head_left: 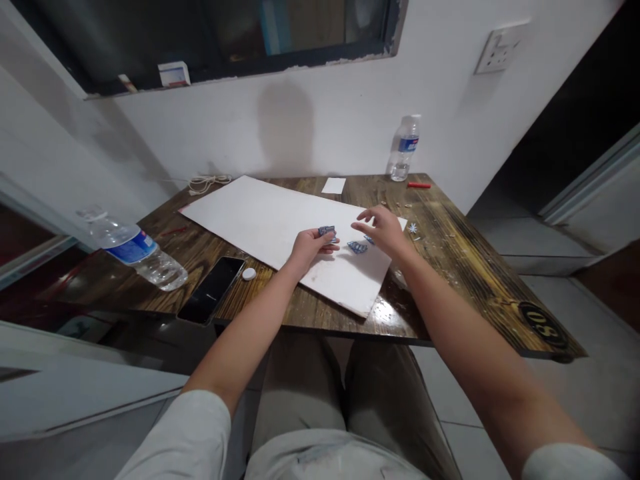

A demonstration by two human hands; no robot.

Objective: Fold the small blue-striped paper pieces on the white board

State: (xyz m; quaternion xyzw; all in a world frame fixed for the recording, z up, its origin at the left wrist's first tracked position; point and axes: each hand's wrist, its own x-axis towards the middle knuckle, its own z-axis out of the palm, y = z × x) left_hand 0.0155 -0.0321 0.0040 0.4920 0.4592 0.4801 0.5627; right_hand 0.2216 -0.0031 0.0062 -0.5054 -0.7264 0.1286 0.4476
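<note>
My left hand [313,249] is closed on a small blue-grey patterned piece [327,231], held just over a white board [280,210]. To its right, a blue-and-white patterned piece [357,247] lies on the board. My right hand [381,230] hovers above the board's right part, thumb and fingers apart, with nothing visible between them. Another bit of blue shows beneath the right hand, mostly hidden by it. What exactly these small pieces are, I cannot make out.
Left on the wooden table [480,293] are a tilted water bottle [137,250], a phone [211,290] and a white cap [249,274]. Behind stand a second bottle [404,148], a red stick [419,185], white paper [334,185] and a coiled cable [207,183]. A star-shaped piece [413,228] lies right.
</note>
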